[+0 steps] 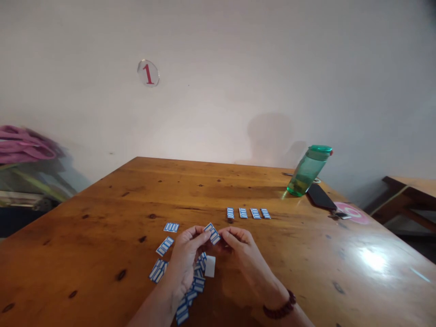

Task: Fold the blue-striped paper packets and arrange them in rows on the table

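My left hand (184, 256) is closed, pinching a small blue-and-white label card (212, 232) between thumb and fingers. The card is tilted and shows several white boxes with blue borders. At its right edge my right hand (248, 250) is also closed, with thumb and forefinger on the edge. Below and partly behind my left hand lies a loose pile of similar cards (198, 285). A plain white piece (210, 266) rests beside that pile. More cards (165, 245) lie left of my left hand, and a short row of cards (243, 213) is laid out beyond my right hand.
On the wooden table (112, 222), a green bottle (308, 171) stands at the back right. Near it are a dark phone-like object (320, 196), keys (339, 214) and a pink round item (356, 212). Pink cloth (25, 145) lies off to the left. Another wooden table (415, 188) stands right.
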### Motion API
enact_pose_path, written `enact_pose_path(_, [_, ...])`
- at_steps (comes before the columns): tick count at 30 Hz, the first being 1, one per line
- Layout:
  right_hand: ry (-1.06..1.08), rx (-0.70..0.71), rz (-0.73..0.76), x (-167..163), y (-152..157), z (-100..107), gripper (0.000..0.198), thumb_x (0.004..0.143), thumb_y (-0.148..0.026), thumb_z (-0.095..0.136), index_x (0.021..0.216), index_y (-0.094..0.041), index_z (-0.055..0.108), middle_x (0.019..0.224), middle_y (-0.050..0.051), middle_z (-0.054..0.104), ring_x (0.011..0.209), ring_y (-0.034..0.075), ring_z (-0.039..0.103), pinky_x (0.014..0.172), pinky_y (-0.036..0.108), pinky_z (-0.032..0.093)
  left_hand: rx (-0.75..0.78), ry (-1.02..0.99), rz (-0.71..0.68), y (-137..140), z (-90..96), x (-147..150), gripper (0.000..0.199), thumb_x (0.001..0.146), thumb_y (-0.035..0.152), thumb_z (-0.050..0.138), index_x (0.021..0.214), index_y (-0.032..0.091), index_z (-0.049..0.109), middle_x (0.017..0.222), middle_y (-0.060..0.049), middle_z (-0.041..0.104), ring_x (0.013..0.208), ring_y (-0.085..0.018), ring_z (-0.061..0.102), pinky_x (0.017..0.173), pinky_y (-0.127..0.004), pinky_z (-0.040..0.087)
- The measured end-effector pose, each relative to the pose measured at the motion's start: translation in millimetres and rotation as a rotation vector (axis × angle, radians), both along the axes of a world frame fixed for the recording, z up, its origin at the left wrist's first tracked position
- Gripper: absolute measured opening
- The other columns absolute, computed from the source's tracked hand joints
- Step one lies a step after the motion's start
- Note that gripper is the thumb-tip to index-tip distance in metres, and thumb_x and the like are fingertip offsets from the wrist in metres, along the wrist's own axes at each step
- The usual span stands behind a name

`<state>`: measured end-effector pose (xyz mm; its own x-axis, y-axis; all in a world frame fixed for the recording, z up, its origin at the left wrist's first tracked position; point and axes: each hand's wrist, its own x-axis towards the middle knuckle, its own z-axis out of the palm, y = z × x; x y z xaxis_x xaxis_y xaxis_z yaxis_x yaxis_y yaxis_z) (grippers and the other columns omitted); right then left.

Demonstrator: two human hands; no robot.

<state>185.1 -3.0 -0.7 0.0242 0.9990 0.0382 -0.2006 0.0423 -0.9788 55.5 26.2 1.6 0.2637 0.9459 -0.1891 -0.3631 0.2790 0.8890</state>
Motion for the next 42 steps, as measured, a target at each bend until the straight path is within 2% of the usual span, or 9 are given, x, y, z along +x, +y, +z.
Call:
enact_pose_path(4, [-0.144, 0.044, -0.052, 4.0, 2.3, 0.8, 0.021, 0.070, -0.032, 0.059, 0.064, -0.014, 0.067, 0.055, -0.001, 0.060, 0.052, 0.010, 0.048, 0.052, 0.021, 0.036, 0.204, 0.283, 0.033, 2.1, 3.3, -0.1, 0.008, 0.057, 0.020, 0.067, 0.056, 0.015, 0.061, 0.053, 0.002, 0.060, 0.053, -0.011, 0.053, 0.054, -0.021, 0.041])
enact_pose_path(8, [-0.187, 0.037, -0.054, 6.2, 3.8, 0.0, 0.017, 0.066, -0.030, 0.062, 0.061, -0.014, 0.066, 0.055, 0.000, 0.061, 0.053, 0.011, 0.050, 0.054, 0.023, 0.038, 0.282, 0.374, 0.003, 4.3, 2.6, 0.3, 0.007, 0.057, 0.020, 0.066, 0.053, 0.016, 0.061, 0.051, 0.002, 0.058, 0.050, -0.011, 0.051, 0.052, -0.022, 0.039])
enact_pose_path(15, [-0.215, 0.006, -0.105, 5.1, 4.0, -1.3, 0.018, 0.064, -0.030, 0.061, 0.058, -0.013, 0.062, 0.051, -0.001, 0.056, 0.047, 0.009, 0.043, 0.048, 0.022, 0.032, 0.257, 0.388, -0.013, 7.4, -3.7, 1.5, 0.008, 0.056, 0.022, 0.066, 0.054, 0.015, 0.062, 0.052, 0.001, 0.059, 0.050, -0.012, 0.051, 0.050, -0.022, 0.039])
enact_pose_path(21, [-0.215, -0.001, -0.133, 4.0, 4.7, -3.8, 0.018, 0.063, -0.030, 0.060, 0.057, -0.013, 0.059, 0.051, -0.002, 0.054, 0.047, 0.008, 0.042, 0.048, 0.021, 0.032, 0.263, 0.375, -0.026, 8.8, -8.8, 1.8, 0.011, 0.056, 0.025, 0.065, 0.056, 0.014, 0.063, 0.054, -0.001, 0.062, 0.053, -0.014, 0.054, 0.054, -0.024, 0.042])
enact_pose_path(35, [-0.270, 0.032, -0.220, 2.2, 3.5, -4.1, 0.015, 0.061, -0.027, 0.061, 0.053, -0.015, 0.056, 0.047, -0.004, 0.050, 0.045, 0.007, 0.038, 0.045, 0.020, 0.029, 0.224, 0.343, -0.026, 7.1, -6.8, 1.7, 0.011, 0.057, 0.025, 0.065, 0.057, 0.014, 0.063, 0.056, -0.001, 0.063, 0.055, -0.014, 0.056, 0.058, -0.025, 0.044])
enact_pose_path(42, [-0.108, -0.007, -0.236, 4.4, 3.5, -3.5, 0.018, 0.064, -0.029, 0.062, 0.055, -0.014, 0.057, 0.049, -0.003, 0.051, 0.048, 0.008, 0.040, 0.049, 0.022, 0.031, 0.218, 0.388, 0.028, 3.5, 1.4, 1.8, 0.011, 0.056, 0.026, 0.065, 0.056, 0.015, 0.063, 0.053, 0.001, 0.062, 0.053, -0.013, 0.054, 0.054, -0.023, 0.041])
